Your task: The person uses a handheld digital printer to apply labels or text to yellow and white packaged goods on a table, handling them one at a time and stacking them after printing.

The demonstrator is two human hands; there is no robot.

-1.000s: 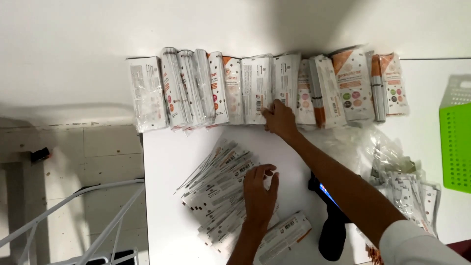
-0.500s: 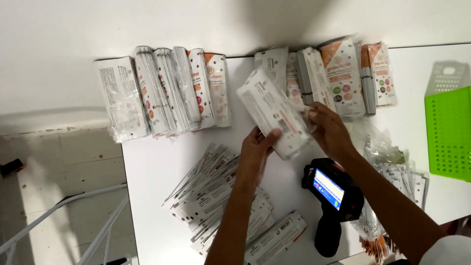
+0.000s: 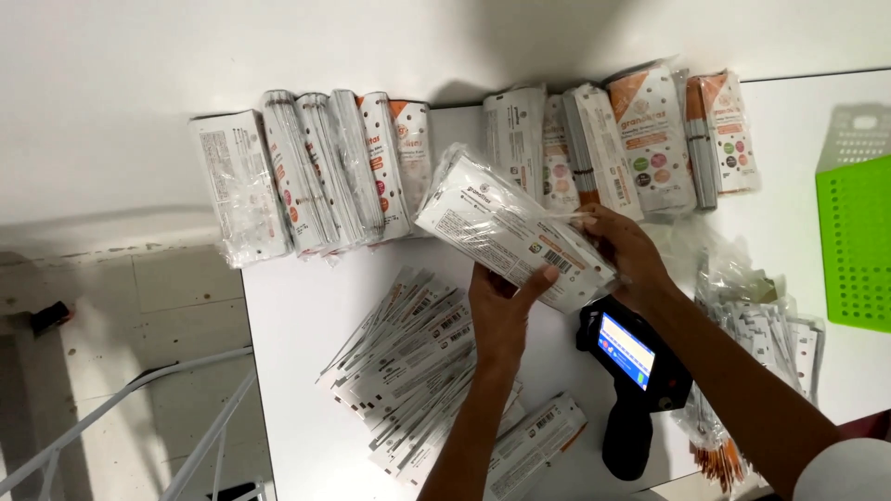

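Both my hands hold one clear-wrapped bundle of white sachets [image 3: 506,227] lifted above the white table [image 3: 297,315]. My left hand [image 3: 501,311] grips its near long side from below. My right hand [image 3: 626,250] clasps its right end. Behind the bundle a row of similar wrapped bundles [image 3: 316,172] leans against the wall, with a gap in the middle where the table shows. Loose flat sachets [image 3: 408,362] lie fanned out under my left forearm.
A black handheld device with a lit blue screen [image 3: 631,357] lies under my right forearm. Crumpled clear wrap with more sachets [image 3: 770,320] sits at the right. A green perforated basket [image 3: 854,241] stands at the far right. The table's left edge drops to a tiled floor.
My right hand pulled one bundle out of the row at the wall. My left hand left the loose sachets and joined it, and the bundle now sits lower and tilted between both hands.
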